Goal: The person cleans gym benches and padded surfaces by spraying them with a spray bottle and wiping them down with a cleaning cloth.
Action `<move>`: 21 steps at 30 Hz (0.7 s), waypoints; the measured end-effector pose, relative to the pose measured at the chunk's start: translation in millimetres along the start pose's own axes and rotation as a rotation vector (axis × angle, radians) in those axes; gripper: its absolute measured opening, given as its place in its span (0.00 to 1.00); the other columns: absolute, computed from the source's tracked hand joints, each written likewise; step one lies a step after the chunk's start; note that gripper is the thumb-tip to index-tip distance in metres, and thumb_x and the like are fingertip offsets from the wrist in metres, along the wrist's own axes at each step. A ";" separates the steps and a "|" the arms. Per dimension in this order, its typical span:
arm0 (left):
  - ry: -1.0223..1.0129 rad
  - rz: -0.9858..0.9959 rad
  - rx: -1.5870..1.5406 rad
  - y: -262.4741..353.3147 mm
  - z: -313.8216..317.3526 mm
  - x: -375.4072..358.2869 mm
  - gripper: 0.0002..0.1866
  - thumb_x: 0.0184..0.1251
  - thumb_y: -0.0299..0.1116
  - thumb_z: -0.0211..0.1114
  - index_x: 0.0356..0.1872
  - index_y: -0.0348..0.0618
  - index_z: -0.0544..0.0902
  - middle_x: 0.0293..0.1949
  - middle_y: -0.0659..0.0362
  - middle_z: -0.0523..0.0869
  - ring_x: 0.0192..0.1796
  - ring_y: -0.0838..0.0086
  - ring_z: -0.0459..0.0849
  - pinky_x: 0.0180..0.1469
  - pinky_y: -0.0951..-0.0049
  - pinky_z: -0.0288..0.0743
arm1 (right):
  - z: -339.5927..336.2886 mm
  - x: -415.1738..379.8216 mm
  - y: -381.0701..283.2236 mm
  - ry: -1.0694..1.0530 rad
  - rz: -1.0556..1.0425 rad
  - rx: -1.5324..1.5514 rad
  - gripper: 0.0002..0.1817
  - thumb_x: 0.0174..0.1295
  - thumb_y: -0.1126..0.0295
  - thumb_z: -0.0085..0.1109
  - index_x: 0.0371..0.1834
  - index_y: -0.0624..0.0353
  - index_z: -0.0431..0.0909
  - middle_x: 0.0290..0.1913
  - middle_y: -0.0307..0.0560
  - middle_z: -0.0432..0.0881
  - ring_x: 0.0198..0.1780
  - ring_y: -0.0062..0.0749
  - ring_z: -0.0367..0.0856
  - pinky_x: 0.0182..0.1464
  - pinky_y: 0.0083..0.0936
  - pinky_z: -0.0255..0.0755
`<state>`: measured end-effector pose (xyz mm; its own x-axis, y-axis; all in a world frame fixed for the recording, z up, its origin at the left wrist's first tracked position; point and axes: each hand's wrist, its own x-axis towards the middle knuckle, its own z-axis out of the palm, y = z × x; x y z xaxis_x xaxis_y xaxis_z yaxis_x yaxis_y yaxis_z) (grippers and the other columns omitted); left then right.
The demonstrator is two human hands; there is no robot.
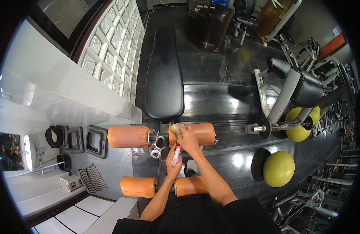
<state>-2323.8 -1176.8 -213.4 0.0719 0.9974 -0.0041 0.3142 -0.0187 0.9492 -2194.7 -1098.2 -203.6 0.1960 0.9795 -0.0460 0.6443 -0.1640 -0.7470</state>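
My left hand (173,168) is closed around a pink and clear spray bottle (175,156). My right hand (189,139) grips a pale yellowish cloth (175,129), pressed against the inner end of the right orange roller pad (203,133). Level with it on the left is a second orange roller pad (128,136). Between these two, a metal post end (156,153) has cord tied around it. Closer to my body lie two more orange pads, a left one (138,187) and a right one (191,185), the latter partly covered by my right arm.
A long black padded bench (165,78) extends ahead of the rollers. To the right are a yellow-green exercise ball (278,169) and a weight machine (285,93). Grey bins (97,141), a sink (30,151) and a striped mat (92,178) are on the left.
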 end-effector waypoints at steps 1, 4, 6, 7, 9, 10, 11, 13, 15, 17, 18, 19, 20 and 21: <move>0.040 0.088 0.041 3.7 -0.9 4.8 0.16 0.55 0.21 0.60 0.47 0.34 0.80 0.59 0.42 0.79 0.53 0.54 0.84 0.55 0.67 0.75 | 2.6 -4.6 -4.2 0.000 -0.036 0.034 0.24 0.58 0.66 0.62 0.59 0.55 0.77 0.47 0.66 0.77 0.48 0.63 0.78 0.53 0.45 0.72; 0.023 0.091 -0.001 6.0 1.5 19.1 0.15 0.54 0.20 0.60 0.45 0.34 0.79 0.65 0.41 0.73 0.51 0.52 0.84 0.51 0.66 0.76 | -17.3 -11.2 13.8 -0.091 -0.004 0.214 0.22 0.58 0.66 0.62 0.58 0.55 0.78 0.48 0.65 0.80 0.49 0.62 0.79 0.53 0.42 0.73; -0.018 0.059 -0.022 2.4 3.3 24.2 0.14 0.54 0.20 0.60 0.43 0.34 0.79 0.65 0.40 0.73 0.49 0.51 0.85 0.50 0.66 0.76 | -49.1 -14.5 31.7 -0.225 0.034 0.164 0.22 0.58 0.66 0.62 0.57 0.56 0.78 0.48 0.64 0.81 0.49 0.61 0.79 0.54 0.41 0.73; -0.059 0.027 -0.040 0.9 3.3 26.7 0.12 0.54 0.20 0.60 0.42 0.34 0.78 0.65 0.40 0.72 0.48 0.50 0.85 0.48 0.66 0.77 | -63.4 -15.2 36.6 -0.359 0.071 0.116 0.21 0.58 0.66 0.62 0.56 0.56 0.79 0.49 0.63 0.81 0.50 0.60 0.80 0.54 0.40 0.73; -0.075 0.072 -0.009 -5.2 3.4 24.7 0.11 0.53 0.21 0.60 0.39 0.35 0.77 0.66 0.40 0.70 0.45 0.49 0.85 0.44 0.65 0.77 | -81.7 -16.5 40.6 -0.260 0.156 0.067 0.21 0.58 0.66 0.62 0.56 0.55 0.79 0.49 0.62 0.81 0.50 0.59 0.79 0.54 0.40 0.73; -0.098 0.062 0.005 -9.6 3.9 21.2 0.11 0.53 0.22 0.61 0.39 0.35 0.77 0.66 0.40 0.70 0.45 0.48 0.85 0.44 0.66 0.77 | -85.7 -15.5 40.0 -0.154 0.243 0.019 0.21 0.58 0.66 0.62 0.57 0.54 0.79 0.50 0.60 0.80 0.50 0.58 0.79 0.54 0.41 0.73; -0.123 0.053 0.020 -14.1 4.4 17.9 0.11 0.52 0.23 0.61 0.39 0.35 0.77 0.66 0.40 0.70 0.44 0.47 0.84 0.43 0.66 0.77 | -83.4 -13.8 37.3 -0.155 0.244 0.021 0.21 0.58 0.66 0.62 0.57 0.54 0.79 0.50 0.60 0.80 0.50 0.58 0.79 0.54 0.41 0.73; -0.127 0.035 0.028 -17.1 3.8 12.9 0.11 0.52 0.24 0.61 0.38 0.35 0.78 0.66 0.40 0.70 0.43 0.46 0.84 0.42 0.66 0.77 | -72.5 -8.5 23.2 0.216 0.145 -0.145 0.21 0.58 0.67 0.62 0.56 0.54 0.79 0.52 0.58 0.79 0.52 0.55 0.78 0.55 0.42 0.72; -0.133 -0.030 -0.021 -16.0 3.3 10.7 0.10 0.52 0.24 0.61 0.38 0.35 0.78 0.66 0.41 0.71 0.41 0.48 0.84 0.41 0.65 0.77 | -54.8 1.2 13.6 0.220 0.188 -0.127 0.20 0.57 0.69 0.61 0.55 0.54 0.79 0.53 0.56 0.77 0.54 0.54 0.77 0.55 0.42 0.72; -0.150 -0.057 -0.046 -12.7 0.2 10.9 0.10 0.53 0.25 0.61 0.37 0.35 0.78 0.65 0.41 0.72 0.40 0.49 0.85 0.40 0.65 0.77 | -22.7 10.0 15.0 0.134 0.026 -0.169 0.20 0.57 0.71 0.60 0.56 0.55 0.79 0.52 0.54 0.77 0.54 0.54 0.76 0.57 0.41 0.72; -0.171 -0.087 -0.077 -11.3 0.2 10.6 0.10 0.53 0.25 0.61 0.37 0.35 0.78 0.63 0.41 0.74 0.39 0.50 0.85 0.39 0.65 0.77 | -14.5 12.5 5.3 0.034 -0.076 -0.116 0.21 0.55 0.73 0.61 0.55 0.53 0.79 0.52 0.53 0.77 0.53 0.52 0.77 0.56 0.41 0.72; -0.174 -0.087 -0.078 -19.0 2.7 7.9 0.10 0.53 0.25 0.61 0.37 0.35 0.78 0.63 0.41 0.74 0.39 0.50 0.85 0.39 0.65 0.77 | -8.5 14.0 -2.8 -0.065 -0.176 -0.065 0.22 0.53 0.74 0.62 0.54 0.52 0.80 0.52 0.53 0.76 0.52 0.50 0.77 0.55 0.42 0.73; -0.169 -0.118 -0.038 -26.7 4.7 5.5 0.09 0.54 0.25 0.61 0.37 0.35 0.78 0.62 0.41 0.75 0.37 0.52 0.85 0.39 0.65 0.76 | -5.9 15.6 -8.8 -0.064 -0.174 -0.067 0.22 0.53 0.74 0.62 0.54 0.52 0.80 0.52 0.53 0.76 0.52 0.50 0.77 0.55 0.42 0.73; -0.163 -0.146 0.002 -30.0 5.2 4.0 0.09 0.54 0.25 0.61 0.37 0.34 0.78 0.61 0.40 0.76 0.35 0.54 0.85 0.38 0.65 0.76 | -3.5 18.0 -12.7 -0.149 -0.248 -0.021 0.22 0.54 0.73 0.62 0.55 0.51 0.80 0.51 0.52 0.77 0.52 0.49 0.77 0.55 0.42 0.72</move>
<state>-2328.0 -1172.6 -243.5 0.1774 0.9651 -0.1924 0.3345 0.1247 0.9341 -2196.8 -1078.9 -192.6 -0.0794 0.9961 0.0380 0.6744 0.0817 -0.7339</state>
